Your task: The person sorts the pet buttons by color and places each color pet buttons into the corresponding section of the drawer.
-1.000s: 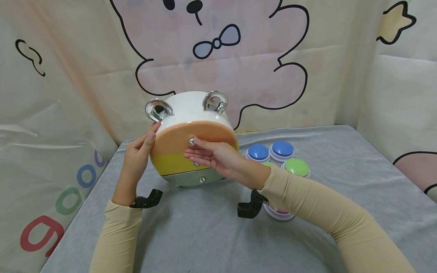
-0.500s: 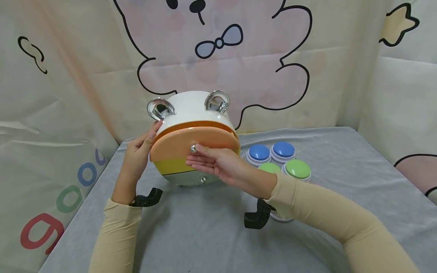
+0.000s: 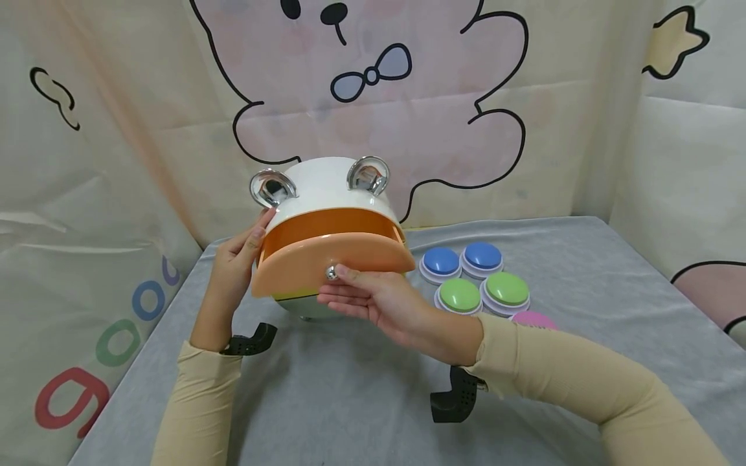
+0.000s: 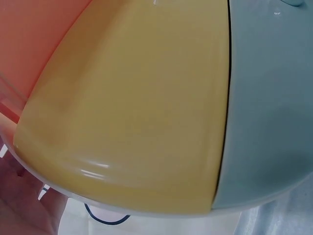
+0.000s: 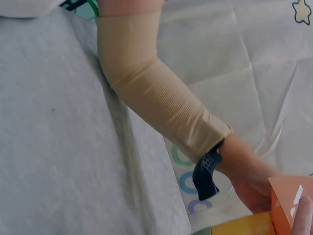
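Near the surface's [image 3: 332, 408] far edge, right hand [image 3: 387, 304] pinching knob [image 3: 331, 273], left hand [image 3: 234, 268] unclenched against cabinet [image 3: 323, 184]: top drawer [image 3: 364, 251] part-open, lower drawers [image 4: 132, 107] closed

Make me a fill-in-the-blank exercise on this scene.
The right hand holds the silver knob of the orange drawer, which stands ____.
The yellow drawer below it, by contrast, is ____.
The left hand touches the cabinet, whose rounded top is ____.
The two domed buttons behind the green buttons have ____ tops.
Missing words: open; shut; white; blue.
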### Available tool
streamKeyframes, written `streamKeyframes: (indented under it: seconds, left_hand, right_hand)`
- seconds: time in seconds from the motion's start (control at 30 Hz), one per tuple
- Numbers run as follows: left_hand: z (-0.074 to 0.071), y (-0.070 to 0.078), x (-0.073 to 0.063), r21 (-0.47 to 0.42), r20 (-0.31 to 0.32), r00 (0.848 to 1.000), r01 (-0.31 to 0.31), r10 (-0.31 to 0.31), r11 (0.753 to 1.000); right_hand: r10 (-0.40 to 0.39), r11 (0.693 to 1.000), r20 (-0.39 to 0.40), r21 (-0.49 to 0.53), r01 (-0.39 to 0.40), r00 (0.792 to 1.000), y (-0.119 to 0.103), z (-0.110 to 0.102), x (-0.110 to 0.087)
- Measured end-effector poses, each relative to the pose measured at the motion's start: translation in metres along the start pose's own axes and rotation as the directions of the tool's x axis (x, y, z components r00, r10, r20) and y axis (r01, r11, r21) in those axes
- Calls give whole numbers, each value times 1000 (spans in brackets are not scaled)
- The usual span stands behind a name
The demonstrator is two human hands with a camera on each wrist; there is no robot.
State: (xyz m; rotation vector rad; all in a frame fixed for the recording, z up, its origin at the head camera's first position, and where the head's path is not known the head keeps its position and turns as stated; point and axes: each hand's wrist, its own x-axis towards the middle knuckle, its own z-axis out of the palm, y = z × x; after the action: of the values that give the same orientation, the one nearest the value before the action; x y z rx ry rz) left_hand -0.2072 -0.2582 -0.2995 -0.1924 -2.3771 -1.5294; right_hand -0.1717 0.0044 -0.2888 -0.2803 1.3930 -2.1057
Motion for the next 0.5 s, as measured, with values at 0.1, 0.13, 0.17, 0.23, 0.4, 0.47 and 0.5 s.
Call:
streamKeyframes:
  seconds: [0.1,0.13,0.17,0.23,0.4,0.47,0.5]
  left_hand:
    - [0,0,0,-1,1,1000,-15,15,1000]
    - [0,0,0,-7,2,1000,-22,22,1000]
    - [0,0,0,-16,3,1000,-29,29,999]
    - [0,0,0,-28,4,999,-44,44,999]
    - [-1,-1,0,-30,-6,997,-72,72,997]
    - [-1,-2,0,-27,-8,997,-76,76,997]
    - [-1,-2,0,-27,-10,997,-77,77,997]
  right_hand:
    - [-12,1000,8,-7,12,1000,3,2,-5]
    - [-14,1000,12,-9,14,1000,4,2,-7]
    - [-16,1000,15,-12,16,1000,5,3,-9]
    - [-17,1000,19,-11,18,1000,6,4,-13]
    - [-5,1000,23,0,5,1000,10,7,-22]
    - [3,1000,23,2,-3,1000,12,8,-26]
    - [6,1000,26,-1,-6,1000,13,9,-28]
